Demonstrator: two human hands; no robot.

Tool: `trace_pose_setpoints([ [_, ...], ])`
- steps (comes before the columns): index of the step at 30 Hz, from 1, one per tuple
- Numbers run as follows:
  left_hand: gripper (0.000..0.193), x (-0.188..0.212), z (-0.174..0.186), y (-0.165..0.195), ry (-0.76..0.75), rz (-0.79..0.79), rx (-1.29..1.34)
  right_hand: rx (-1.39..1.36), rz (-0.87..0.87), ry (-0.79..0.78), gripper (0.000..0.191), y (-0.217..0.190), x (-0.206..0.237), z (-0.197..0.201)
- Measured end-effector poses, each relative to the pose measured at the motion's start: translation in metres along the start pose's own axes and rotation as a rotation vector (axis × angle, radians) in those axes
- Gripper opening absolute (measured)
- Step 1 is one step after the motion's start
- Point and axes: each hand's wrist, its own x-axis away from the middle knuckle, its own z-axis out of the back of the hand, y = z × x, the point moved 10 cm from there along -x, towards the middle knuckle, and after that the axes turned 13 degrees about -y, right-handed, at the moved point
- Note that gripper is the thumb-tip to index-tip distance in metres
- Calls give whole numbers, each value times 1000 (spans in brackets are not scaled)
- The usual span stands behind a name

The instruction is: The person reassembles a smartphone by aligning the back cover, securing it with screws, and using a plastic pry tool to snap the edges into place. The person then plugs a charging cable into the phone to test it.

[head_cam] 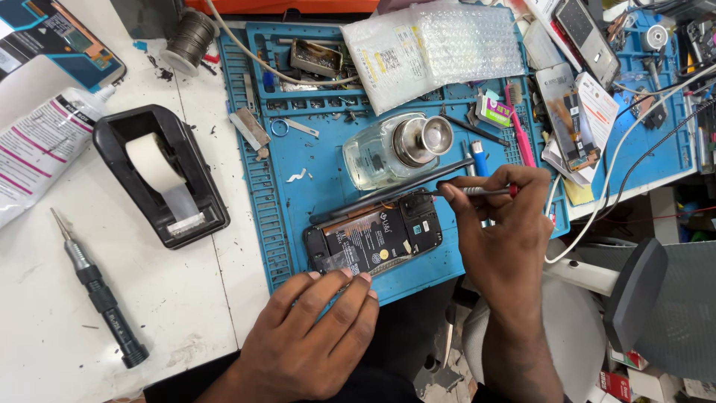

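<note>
An opened black phone (pixel 373 237) with its back cover off lies on a blue repair mat (pixel 313 149), its battery and circuit board showing. My left hand (pixel 309 328) rests flat at the mat's near edge, fingertips pressing the phone's lower side. My right hand (pixel 500 231) grips a small screwdriver (pixel 477 191) with a red collar, its tip touching the phone's upper right corner. Black tweezers (pixel 388 195) lie just above the phone.
A glass bottle with a metal cap (pixel 391 149) stands on the mat behind the phone. A black tape dispenser (pixel 160 175) and a black screwdriver (pixel 97 287) lie on the white table at left. Bubble-wrap bag (pixel 432 48), pink brush (pixel 518 127), phone parts and white cables (pixel 634 134) crowd the right.
</note>
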Motion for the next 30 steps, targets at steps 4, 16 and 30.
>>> trace_pose_setpoints([
  [4, 17, -1, 0, -1, -37, 3, 30, 37, 58, 36, 48, -12, 3, 2],
  [16, 14, 1, -2, -2, -32, -4, 42, 9, 84, -18, 44, -22, -1, -2],
  [30, 14, 4, -9, 0, -44, -5, 4, -13, -7, -47, 40, -12, -1, 1],
])
